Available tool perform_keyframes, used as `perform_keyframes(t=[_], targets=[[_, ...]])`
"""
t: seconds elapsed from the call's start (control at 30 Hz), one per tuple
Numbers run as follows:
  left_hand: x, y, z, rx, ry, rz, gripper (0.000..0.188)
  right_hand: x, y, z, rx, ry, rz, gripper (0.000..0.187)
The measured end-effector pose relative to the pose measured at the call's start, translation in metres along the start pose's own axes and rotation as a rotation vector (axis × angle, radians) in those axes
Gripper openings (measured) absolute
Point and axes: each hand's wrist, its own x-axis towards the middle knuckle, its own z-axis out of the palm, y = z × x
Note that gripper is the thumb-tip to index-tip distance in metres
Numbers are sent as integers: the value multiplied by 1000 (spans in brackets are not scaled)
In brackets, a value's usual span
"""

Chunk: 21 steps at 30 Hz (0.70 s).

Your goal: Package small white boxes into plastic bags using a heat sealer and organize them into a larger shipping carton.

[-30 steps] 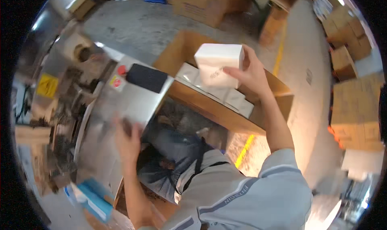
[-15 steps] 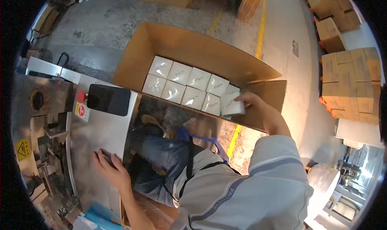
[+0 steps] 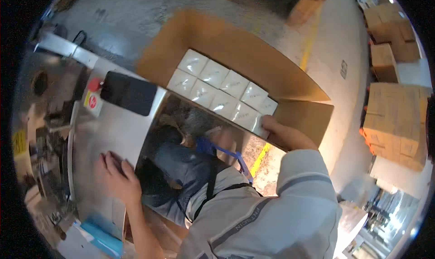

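Two rows of white, square, shiny-wrapped packs stand side by side in a long open cardboard carton. My right hand reaches into the carton's right end, its fingers closed at the side of the end white pack in the near row. Part of that pack is hidden by the fingers. My left hand rests on the metal worktop with its fingers spread, holding nothing.
A black phone-like slab lies on the worktop beside a red button. Machinery stands at the far left. A light blue packet lies at the lower left. Stacked cardboard boxes stand at the right, beyond a yellow floor line.
My right hand has lowered the tilted white pack into the near row's right end. My left hand stays on the worktop. The whole view has shifted and turned slightly.
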Motion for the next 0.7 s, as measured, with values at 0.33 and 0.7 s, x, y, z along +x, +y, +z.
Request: perform_keyframes(t=[0.33,0.7], targets=[[-43,-27,-11,-581,189,-111,26,-89,-232,-312,616,251,-539,50],[-203,-334,-144,-136,824,-787,47,-179,-309,-378,1061,485,-697,38]])
